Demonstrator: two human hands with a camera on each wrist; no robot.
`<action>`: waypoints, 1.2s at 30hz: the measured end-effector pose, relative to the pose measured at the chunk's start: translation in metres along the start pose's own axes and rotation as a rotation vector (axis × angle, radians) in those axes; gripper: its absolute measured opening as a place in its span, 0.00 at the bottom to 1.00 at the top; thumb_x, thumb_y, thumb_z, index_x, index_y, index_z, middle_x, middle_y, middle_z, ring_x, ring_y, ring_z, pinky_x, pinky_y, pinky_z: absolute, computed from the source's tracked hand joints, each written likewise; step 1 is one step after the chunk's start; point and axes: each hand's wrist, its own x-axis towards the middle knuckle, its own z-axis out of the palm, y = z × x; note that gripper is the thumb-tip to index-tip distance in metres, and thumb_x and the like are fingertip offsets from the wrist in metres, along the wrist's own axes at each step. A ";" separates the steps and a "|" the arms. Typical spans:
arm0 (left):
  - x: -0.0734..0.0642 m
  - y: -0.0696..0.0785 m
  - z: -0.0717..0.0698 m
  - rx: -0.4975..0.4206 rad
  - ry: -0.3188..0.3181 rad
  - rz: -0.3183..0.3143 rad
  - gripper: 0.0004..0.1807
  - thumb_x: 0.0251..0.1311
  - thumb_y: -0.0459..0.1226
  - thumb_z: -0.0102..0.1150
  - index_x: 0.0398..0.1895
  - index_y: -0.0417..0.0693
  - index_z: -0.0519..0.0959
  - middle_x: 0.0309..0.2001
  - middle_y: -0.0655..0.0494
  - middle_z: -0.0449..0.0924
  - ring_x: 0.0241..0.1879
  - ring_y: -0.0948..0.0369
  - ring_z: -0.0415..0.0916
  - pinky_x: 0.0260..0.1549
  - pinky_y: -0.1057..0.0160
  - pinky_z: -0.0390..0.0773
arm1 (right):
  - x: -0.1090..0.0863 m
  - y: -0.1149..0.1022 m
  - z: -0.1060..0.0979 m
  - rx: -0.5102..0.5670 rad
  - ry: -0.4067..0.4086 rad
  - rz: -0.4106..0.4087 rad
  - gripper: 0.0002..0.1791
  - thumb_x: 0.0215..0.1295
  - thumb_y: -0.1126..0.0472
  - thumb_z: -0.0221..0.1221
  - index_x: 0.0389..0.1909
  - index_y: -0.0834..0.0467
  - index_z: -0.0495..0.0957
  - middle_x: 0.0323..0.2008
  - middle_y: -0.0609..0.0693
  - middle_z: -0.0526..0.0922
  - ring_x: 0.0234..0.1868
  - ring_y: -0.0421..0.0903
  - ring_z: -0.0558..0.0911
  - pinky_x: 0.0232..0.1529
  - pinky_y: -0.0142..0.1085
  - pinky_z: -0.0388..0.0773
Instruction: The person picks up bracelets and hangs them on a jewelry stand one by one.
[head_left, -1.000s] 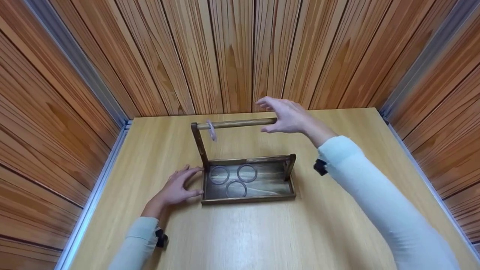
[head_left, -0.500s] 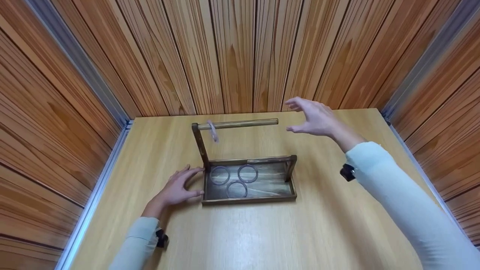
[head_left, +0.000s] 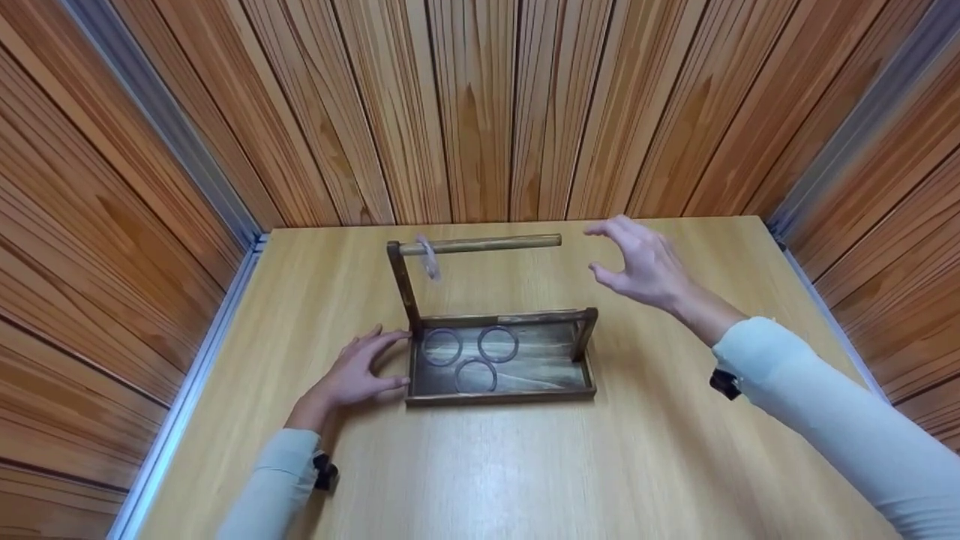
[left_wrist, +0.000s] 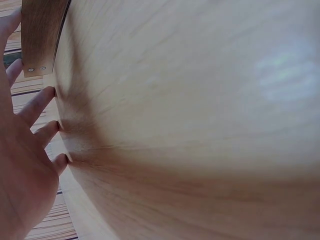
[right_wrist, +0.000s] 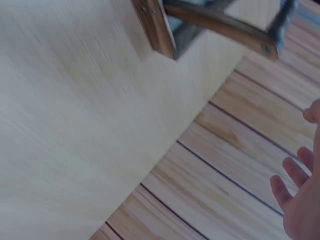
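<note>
Head view faces forward, down; 2 nearer wrist views share its tabletop [head_left: 495, 465] and tray [head_left: 501, 399].

The right hand [head_left: 641, 266] withdrew from the rod [head_left: 495, 244].

Stand [left_wrist: 44, 37], cropped by the left wrist view's top edge. Right hand [right_wrist: 303, 206], cut at the right wrist view's right edge (palm partly lost).

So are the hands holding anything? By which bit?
Nothing is held: the left hand touches the left end of the wooden tray; the right hand is empty.
</note>
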 end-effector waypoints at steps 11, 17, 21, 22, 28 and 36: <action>0.001 0.000 -0.001 0.011 0.020 0.004 0.45 0.69 0.57 0.76 0.86 0.60 0.70 0.89 0.45 0.65 0.92 0.33 0.47 0.88 0.21 0.41 | -0.026 -0.012 0.015 0.014 0.065 -0.127 0.22 0.62 0.66 0.78 0.57 0.62 0.86 0.47 0.59 0.92 0.49 0.59 0.91 0.48 0.53 0.92; 0.001 -0.002 -0.001 0.010 0.017 0.014 0.45 0.69 0.57 0.76 0.86 0.60 0.70 0.89 0.45 0.66 0.92 0.33 0.47 0.89 0.22 0.40 | -0.043 -0.018 0.026 0.022 0.112 -0.244 0.17 0.59 0.68 0.77 0.50 0.61 0.87 0.43 0.56 0.90 0.45 0.53 0.89 0.44 0.47 0.92; 0.000 -0.002 0.000 0.002 0.011 0.010 0.46 0.69 0.57 0.76 0.86 0.59 0.70 0.89 0.45 0.65 0.93 0.34 0.46 0.89 0.24 0.39 | -0.050 -0.025 0.031 0.051 0.115 -0.320 0.17 0.56 0.69 0.77 0.47 0.61 0.88 0.40 0.54 0.89 0.42 0.50 0.88 0.39 0.43 0.90; 0.001 -0.002 0.000 -0.001 0.010 0.009 0.46 0.69 0.57 0.76 0.86 0.59 0.70 0.89 0.45 0.65 0.93 0.34 0.46 0.90 0.24 0.39 | -0.050 -0.027 0.032 0.062 0.111 -0.336 0.17 0.56 0.69 0.77 0.47 0.61 0.88 0.40 0.54 0.89 0.41 0.49 0.88 0.39 0.42 0.89; -0.001 -0.003 0.001 -0.022 -0.007 -0.018 0.47 0.68 0.59 0.75 0.87 0.62 0.69 0.91 0.45 0.61 0.94 0.35 0.43 0.91 0.26 0.36 | -0.051 -0.034 0.033 0.126 0.037 -0.420 0.19 0.56 0.70 0.77 0.49 0.60 0.88 0.42 0.52 0.91 0.43 0.48 0.89 0.41 0.42 0.89; 0.000 -0.001 0.000 0.001 0.004 0.003 0.46 0.69 0.59 0.74 0.87 0.59 0.69 0.90 0.43 0.63 0.93 0.33 0.46 0.89 0.23 0.40 | -0.051 -0.038 0.033 0.215 -0.077 -0.501 0.27 0.52 0.70 0.79 0.56 0.58 0.88 0.49 0.52 0.94 0.49 0.49 0.93 0.48 0.45 0.93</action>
